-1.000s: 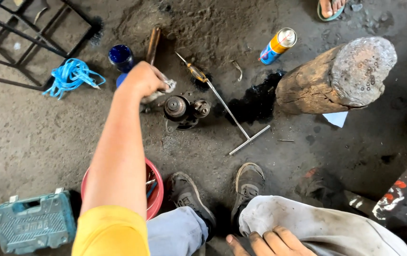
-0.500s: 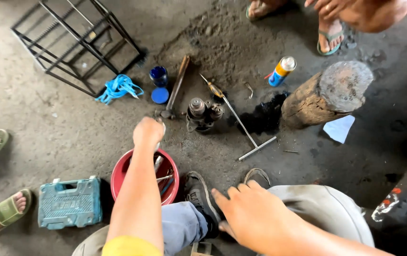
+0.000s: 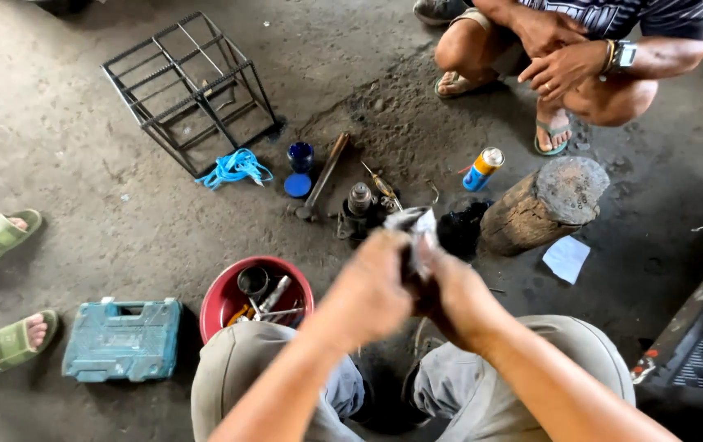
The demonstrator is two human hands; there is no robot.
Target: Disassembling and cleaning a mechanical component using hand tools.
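Both hands closed on a rag above the workshop floor.
The left hand and right hand gripped a pale rag between them, raised clear of the oily jack parts.

The rag looks like soft, dirty cloth. The log is rough wood. The red bowl is shiny plastic. The cage is dull metal.

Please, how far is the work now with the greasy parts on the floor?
Looks done: parts and tools lie in the red bowl. In hand: left hand and right hand meet on a dirty rag, blurred. Left: the oily metal part stands on the floor, untouched.
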